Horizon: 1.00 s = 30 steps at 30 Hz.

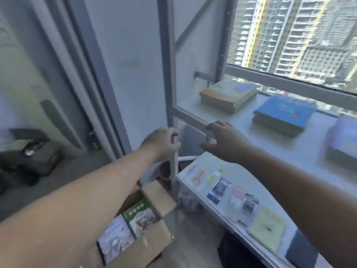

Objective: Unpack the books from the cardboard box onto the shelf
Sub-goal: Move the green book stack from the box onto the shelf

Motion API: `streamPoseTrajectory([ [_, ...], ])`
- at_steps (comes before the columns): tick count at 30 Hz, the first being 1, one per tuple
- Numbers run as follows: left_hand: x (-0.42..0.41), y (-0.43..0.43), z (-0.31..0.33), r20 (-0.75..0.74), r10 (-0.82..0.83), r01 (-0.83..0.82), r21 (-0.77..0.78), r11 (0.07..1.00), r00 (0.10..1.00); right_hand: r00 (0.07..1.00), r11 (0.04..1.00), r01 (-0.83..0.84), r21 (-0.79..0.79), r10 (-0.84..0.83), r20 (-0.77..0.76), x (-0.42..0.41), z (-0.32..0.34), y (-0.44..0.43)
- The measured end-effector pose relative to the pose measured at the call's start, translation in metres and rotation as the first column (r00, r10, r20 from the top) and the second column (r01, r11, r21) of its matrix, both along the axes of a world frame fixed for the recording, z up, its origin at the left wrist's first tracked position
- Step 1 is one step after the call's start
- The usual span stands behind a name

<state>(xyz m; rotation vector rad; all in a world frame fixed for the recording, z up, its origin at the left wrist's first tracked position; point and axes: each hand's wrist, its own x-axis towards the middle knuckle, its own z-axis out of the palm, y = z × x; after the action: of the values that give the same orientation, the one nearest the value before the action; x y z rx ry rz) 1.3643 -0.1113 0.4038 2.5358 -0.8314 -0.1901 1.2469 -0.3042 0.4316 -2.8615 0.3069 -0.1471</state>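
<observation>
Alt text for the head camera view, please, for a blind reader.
A person's left hand grips the upright post of a grey metal shelf, the right hand open beside it. A beige book stack, a blue book and a purple book lie flat on it; an open brown cardboard box below holds more books.

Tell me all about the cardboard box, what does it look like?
The cardboard box is plain brown, and its flaps are folded open. It sits low on the floor by the corner leg of the shelf. Inside, a green book and a greyish-white book lie side by side, covers up.
</observation>
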Motion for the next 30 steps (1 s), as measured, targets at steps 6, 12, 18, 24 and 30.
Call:
streamPoseTrajectory([
  [6, 0.034, 0.148, -0.098, -0.152, 0.286, -0.255, 0.194, 0.947, 0.946, 0.913, 0.952, -0.305, -0.006, 0.29, -0.288, 0.082, -0.086, 0.111],
  [12, 0.04, 0.258, -0.215, -0.374, 0.472, -0.336, 0.373, 0.865, 0.799, 0.718, 0.886, -0.461, 0.041, 0.4, -0.57, 0.148, -0.19, 0.193],
  [18, 0.056, 0.314, -0.305, -0.53, 0.546, -0.334, 0.446, 0.83, 0.649, 0.539, 0.853, -0.514, 0.094, 0.406, -0.738, 0.2, -0.286, 0.235],
  [24, 0.071, 0.298, -0.402, -0.661, 0.583, -0.439, 0.397, 0.806, 0.472, 0.444, 0.855, -0.493, 0.161, 0.406, -0.799, 0.239, -0.396, 0.233],
  [30, 0.075, 0.251, -0.517, -0.786, 0.578, -0.6, 0.359, 0.715, 0.219, 0.398, 0.888, -0.401, 0.223, 0.388, -0.831, 0.255, -0.51, 0.221],
])
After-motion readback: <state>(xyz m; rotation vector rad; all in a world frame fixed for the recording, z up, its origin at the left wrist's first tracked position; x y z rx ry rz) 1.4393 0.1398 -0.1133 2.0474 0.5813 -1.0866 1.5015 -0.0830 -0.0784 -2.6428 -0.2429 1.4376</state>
